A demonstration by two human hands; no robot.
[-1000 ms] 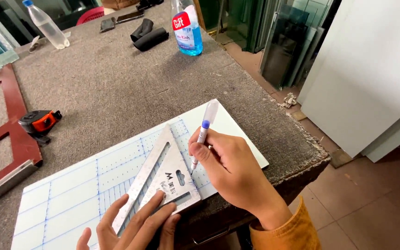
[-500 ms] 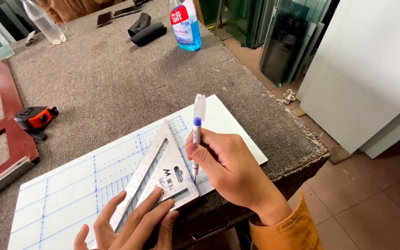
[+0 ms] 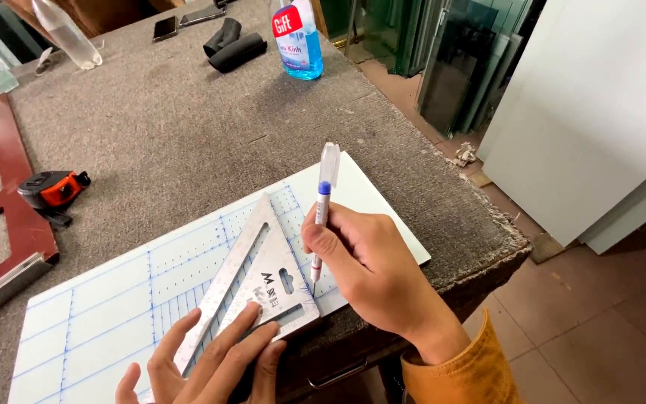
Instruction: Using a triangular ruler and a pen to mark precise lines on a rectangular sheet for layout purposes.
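Pen (image 3: 321,217) pinched upright in the right hand (image 3: 371,273), tip against the metal triangle square's (image 3: 263,288) edge, lower centre. Left hand (image 3: 214,363) presses it flat-fingered onto the white gridded sheet (image 3: 99,299). Firm pressure and a steady pen angle would probably keep the line true.

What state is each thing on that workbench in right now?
Right hand: grips the pen.
Pen: near upright, tip on the sheet beside the square's edge.
Left hand: fingers flat on the square.
Triangular metal square: flat on the sheet.
White sheet: flat, blue lines drawn.
Spray bottle: upright.
Tape measure: untouched.
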